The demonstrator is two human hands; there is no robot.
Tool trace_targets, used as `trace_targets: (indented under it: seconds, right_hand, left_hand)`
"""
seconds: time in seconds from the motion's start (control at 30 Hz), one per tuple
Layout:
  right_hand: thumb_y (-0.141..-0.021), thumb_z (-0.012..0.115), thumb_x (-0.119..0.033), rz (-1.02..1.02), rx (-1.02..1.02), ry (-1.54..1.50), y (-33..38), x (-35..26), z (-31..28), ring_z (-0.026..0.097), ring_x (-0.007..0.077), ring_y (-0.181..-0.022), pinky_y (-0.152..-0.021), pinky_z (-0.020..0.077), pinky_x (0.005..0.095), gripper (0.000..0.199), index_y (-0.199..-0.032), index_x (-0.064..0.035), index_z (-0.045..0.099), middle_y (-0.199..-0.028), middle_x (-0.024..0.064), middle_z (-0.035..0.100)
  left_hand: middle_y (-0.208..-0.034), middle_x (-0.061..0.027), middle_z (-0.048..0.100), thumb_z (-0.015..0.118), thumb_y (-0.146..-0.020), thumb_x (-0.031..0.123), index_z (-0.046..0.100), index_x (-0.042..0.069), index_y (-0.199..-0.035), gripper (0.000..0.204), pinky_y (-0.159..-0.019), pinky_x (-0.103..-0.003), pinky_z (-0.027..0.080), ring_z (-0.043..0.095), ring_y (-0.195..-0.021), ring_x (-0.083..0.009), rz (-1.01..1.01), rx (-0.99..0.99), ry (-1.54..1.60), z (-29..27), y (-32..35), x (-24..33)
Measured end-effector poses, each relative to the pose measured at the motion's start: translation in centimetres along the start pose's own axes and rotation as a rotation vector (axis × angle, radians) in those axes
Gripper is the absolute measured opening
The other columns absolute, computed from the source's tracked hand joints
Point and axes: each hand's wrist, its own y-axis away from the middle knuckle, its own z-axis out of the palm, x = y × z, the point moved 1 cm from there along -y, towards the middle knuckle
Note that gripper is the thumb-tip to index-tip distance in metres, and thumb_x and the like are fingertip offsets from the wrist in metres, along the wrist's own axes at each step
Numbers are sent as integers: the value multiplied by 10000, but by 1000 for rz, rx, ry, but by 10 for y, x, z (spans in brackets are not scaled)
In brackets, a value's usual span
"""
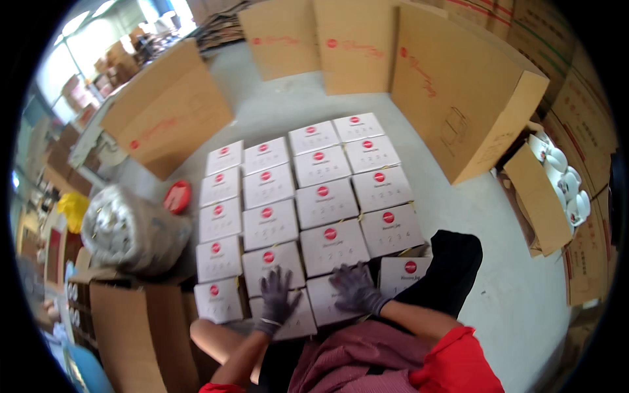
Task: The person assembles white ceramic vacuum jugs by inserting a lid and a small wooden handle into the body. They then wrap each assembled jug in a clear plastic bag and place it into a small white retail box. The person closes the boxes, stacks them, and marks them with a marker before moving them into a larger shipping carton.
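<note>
Several white cartons, each with a red round mark, stand close together in rows on the floor before me. My left hand (278, 302), in a grey glove, lies with its fingers spread on a front-row carton (300, 323), its fingertips at the edge of the carton behind (272, 255). Beside it, my right hand (356, 289), gloved alike, rests flat and open on the neighbouring front-row carton (320, 302). A further carton (401, 270) stands to the right of that hand, partly hidden by my black-clad leg (452, 262).
Large brown cartons (458, 98) stand upright around the far side, another (170, 108) at the left. A plastic-wrapped bundle (131, 236), a red round object (177, 197) and an open brown box (141, 327) are left. White jugs (557, 160) sit in an open carton (538, 196) at right.
</note>
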Motion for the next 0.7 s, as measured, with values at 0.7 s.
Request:
trace_targets:
  seconds: [0.7]
  right_hand:
    - [-885, 577, -467, 641, -6, -456, 41, 69, -59, 252, 370, -1393, -1136, 185, 555, 722, -1460, -99, 344, -1497, 167, 312]
  left_hand:
    - [-1405, -134, 455, 657, -791, 433, 505, 101, -1331, 653, -1099, -650, 195, 385, -1334, -386, 162, -361, 215, 66, -15, 23]
